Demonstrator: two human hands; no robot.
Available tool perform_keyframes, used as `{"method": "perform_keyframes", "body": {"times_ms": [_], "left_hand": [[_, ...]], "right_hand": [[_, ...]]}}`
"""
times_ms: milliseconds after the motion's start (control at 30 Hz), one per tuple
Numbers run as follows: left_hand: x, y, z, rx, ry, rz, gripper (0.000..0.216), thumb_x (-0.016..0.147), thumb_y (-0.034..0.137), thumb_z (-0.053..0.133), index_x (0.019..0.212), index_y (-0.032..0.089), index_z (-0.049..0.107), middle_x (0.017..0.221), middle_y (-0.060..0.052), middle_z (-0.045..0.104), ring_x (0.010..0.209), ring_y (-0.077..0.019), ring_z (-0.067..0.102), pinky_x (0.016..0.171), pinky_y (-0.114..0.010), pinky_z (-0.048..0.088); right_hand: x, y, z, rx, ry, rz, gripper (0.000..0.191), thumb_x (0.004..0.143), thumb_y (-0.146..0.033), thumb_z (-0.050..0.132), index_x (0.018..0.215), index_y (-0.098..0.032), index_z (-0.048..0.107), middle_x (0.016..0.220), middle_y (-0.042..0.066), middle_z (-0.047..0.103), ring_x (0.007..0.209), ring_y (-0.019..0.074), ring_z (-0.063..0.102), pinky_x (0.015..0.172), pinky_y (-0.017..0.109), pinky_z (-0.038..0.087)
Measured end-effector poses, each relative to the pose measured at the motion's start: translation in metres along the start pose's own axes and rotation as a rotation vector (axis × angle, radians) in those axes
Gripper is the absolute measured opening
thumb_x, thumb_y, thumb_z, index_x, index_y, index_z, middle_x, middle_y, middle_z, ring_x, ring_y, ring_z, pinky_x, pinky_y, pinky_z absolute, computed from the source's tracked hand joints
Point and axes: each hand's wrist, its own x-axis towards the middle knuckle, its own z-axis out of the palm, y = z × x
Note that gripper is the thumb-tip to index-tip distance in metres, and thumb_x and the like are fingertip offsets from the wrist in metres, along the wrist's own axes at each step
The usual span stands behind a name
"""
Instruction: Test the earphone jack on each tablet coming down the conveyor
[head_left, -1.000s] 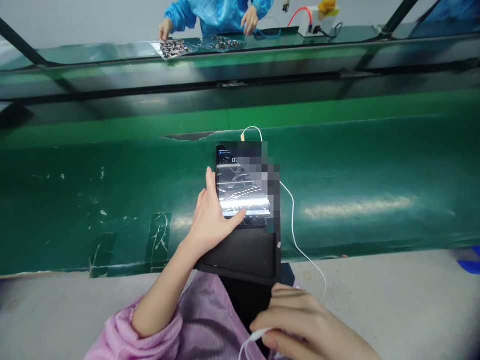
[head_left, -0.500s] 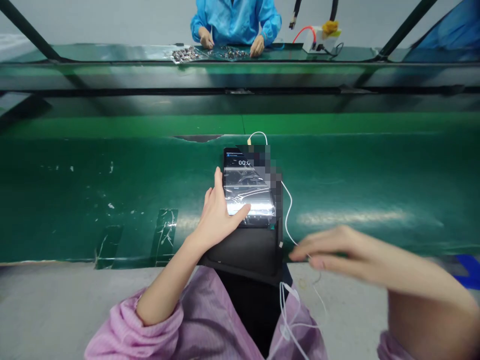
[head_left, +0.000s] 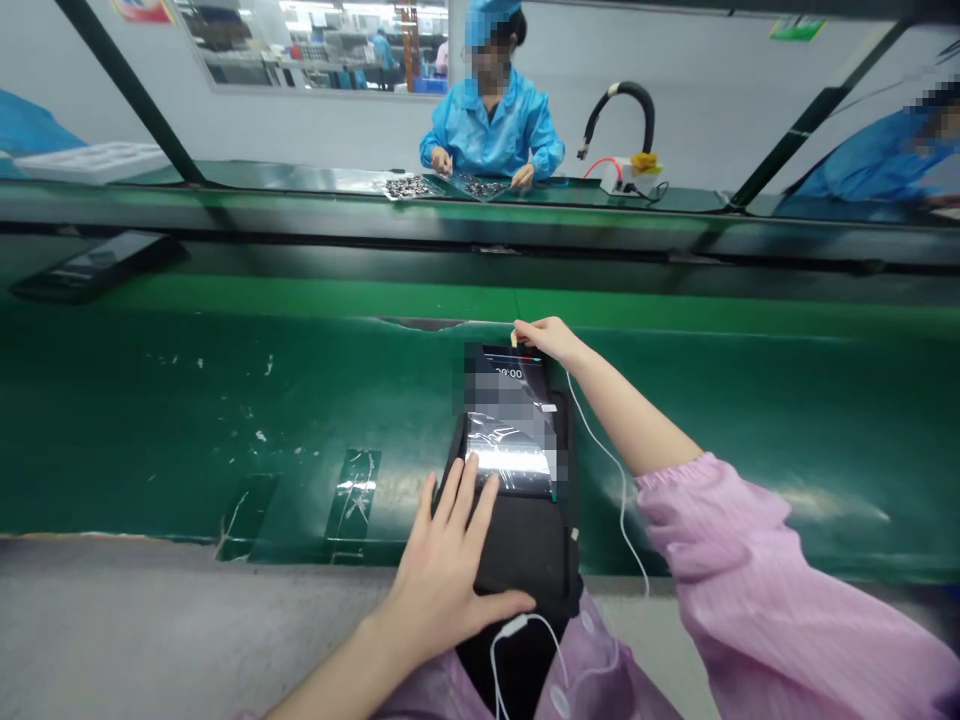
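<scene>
A dark tablet (head_left: 517, 425) with a lit screen lies in a black folded case (head_left: 529, 545) on the green conveyor belt (head_left: 225, 400). My left hand (head_left: 450, 575) lies flat on the case's near flap, fingers stretched out and touching the tablet's lower left edge. My right hand (head_left: 551, 340) reaches over to the tablet's far edge and pinches the plug end of a white cable (head_left: 622, 500). That cable runs down the tablet's right side toward my lap.
Across the belt a person in a blue coat (head_left: 491, 130) handles small dark parts (head_left: 409, 187) on a green bench. A black hose and a white device (head_left: 626, 170) stand to that person's right. Another dark tablet (head_left: 94, 265) lies at the far left. A grey ledge (head_left: 150, 620) runs along the near side.
My right hand has swung from my lap up to the tablet's far edge and taken the cable plug. My left hand has slid down from the screen onto the case flap. The view has tilted up.
</scene>
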Motion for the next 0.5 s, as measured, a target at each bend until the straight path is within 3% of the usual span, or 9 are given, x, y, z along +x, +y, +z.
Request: {"method": "perform_keyframes", "body": {"times_ms": [67,167,333,500], "left_hand": [[0.001,0.0,0.004,0.038,0.032,0.015,0.126,0.063,0.082,0.06,0.151,0.007,0.012,0.152,-0.03,0.025,0.139,-0.0446,0.029,0.106,-0.062,0.034],[0.002,0.002,0.008,0.092,0.088,-0.029,0.124,0.061,0.084,0.06,0.151,0.009,0.019,0.152,-0.028,0.027,0.138,-0.0457,0.032,0.102,-0.061,0.038],[0.002,0.009,0.013,0.123,0.155,-0.104,0.123,0.064,0.08,0.063,0.152,0.007,0.015,0.151,-0.028,0.029,0.135,-0.0446,0.037,0.1,-0.058,0.042],[0.003,0.009,0.013,0.083,0.138,-0.138,0.125,0.064,0.079,0.063,0.153,0.009,0.01,0.15,-0.027,0.032,0.134,-0.0411,0.041,0.102,-0.054,0.042]], "right_hand": [[0.001,0.001,0.003,0.053,-0.061,-0.01,0.026,0.08,-0.021,0.067,0.056,-0.014,0.062,0.068,0.006,0.065,0.069,0.0166,0.059,0.074,0.028,0.046],[-0.002,0.005,0.003,0.146,-0.125,0.036,0.026,0.078,-0.02,0.067,0.053,-0.014,0.063,0.059,0.002,0.06,0.058,0.0125,0.052,0.066,0.026,0.044],[-0.011,0.018,-0.013,0.199,-0.169,0.081,0.019,0.067,-0.024,0.076,0.054,-0.014,0.065,0.055,-0.001,0.057,0.055,0.0107,0.047,0.062,0.025,0.041],[-0.024,0.025,-0.022,0.151,-0.279,0.053,0.03,0.058,-0.039,0.081,0.054,-0.015,0.065,0.051,-0.003,0.051,0.052,0.0092,0.04,0.055,0.025,0.036]]}}
